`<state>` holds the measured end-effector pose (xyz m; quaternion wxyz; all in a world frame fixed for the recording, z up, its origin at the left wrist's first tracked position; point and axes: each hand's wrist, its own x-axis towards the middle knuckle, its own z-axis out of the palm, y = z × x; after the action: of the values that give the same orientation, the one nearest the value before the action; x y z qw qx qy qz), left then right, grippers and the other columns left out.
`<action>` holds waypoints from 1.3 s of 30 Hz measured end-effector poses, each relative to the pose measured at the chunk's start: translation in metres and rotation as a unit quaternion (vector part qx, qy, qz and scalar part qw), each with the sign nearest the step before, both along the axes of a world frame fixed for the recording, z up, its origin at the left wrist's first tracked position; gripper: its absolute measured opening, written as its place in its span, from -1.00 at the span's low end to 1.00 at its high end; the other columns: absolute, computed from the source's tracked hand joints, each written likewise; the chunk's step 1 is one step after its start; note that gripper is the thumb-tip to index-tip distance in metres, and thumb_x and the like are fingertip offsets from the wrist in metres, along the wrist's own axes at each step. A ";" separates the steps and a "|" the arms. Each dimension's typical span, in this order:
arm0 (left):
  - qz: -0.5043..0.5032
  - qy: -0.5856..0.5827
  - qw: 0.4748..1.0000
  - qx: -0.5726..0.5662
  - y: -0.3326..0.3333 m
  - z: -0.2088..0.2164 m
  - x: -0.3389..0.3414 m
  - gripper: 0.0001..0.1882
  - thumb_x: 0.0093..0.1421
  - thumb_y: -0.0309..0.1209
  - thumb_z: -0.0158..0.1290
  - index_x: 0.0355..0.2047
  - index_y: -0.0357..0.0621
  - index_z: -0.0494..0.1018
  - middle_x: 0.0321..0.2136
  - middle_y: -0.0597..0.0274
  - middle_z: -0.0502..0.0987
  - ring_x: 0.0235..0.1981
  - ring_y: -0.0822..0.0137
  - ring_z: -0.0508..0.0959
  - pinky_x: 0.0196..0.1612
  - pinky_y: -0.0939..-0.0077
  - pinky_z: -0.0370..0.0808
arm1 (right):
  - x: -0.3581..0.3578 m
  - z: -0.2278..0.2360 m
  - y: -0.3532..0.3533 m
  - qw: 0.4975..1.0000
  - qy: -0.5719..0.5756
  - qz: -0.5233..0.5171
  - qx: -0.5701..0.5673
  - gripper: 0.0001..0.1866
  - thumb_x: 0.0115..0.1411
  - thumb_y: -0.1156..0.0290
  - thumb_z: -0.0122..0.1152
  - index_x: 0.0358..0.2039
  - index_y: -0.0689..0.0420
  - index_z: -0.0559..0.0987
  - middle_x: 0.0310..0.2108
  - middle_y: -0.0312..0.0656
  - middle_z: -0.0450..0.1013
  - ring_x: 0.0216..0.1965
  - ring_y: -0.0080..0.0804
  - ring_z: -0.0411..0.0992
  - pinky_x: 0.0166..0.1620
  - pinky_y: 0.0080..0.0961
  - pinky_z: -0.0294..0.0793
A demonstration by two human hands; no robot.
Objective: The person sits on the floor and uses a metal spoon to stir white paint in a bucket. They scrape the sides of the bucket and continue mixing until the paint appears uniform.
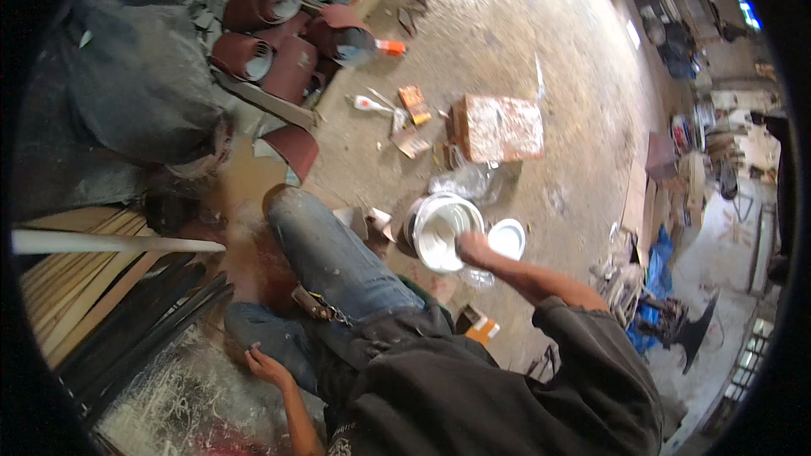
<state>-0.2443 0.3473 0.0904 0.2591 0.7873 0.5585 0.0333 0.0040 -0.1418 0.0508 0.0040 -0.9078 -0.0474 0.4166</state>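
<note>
My right hand [473,249] is closed at the near right rim of a round white bucket [416,228]. Whatever its fingers hold, if anything, is hidden. White material shows inside the bucket. A white round lid [507,240] lies on the floor just right of it, partly behind my wrist. Beside my bent knee, in worn blue jeans [325,236], my left hand [267,366] hangs with its fingers loosely apart and nothing visible in them.
A paint-stained block [503,128] and crumpled clear plastic [465,183] lie beyond the bucket. Reddish sandpaper rolls [287,67] fill a crate at the upper left. A white pole [118,242] and long strips lie left. An opened carton [479,325] sits near my right side.
</note>
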 end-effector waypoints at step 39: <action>-0.017 0.021 0.995 -0.091 -0.005 0.013 0.020 -0.56 0.31 -0.17 -0.27 -0.24 -0.25 0.51 -0.17 -0.08 0.51 -0.13 -0.07 0.47 -0.03 0.15 0.32 | -0.024 -0.057 -0.048 0.994 0.050 -0.092 -0.022 -0.73 -0.01 0.31 0.06 -0.46 0.22 0.63 -0.38 0.11 0.54 -0.30 0.00 0.55 -0.18 -0.10 0.51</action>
<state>-0.2241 0.3423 0.1037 0.3182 0.7705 0.5509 -0.0389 -0.0196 -0.1895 -0.0062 0.0251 -0.8861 0.0458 0.4606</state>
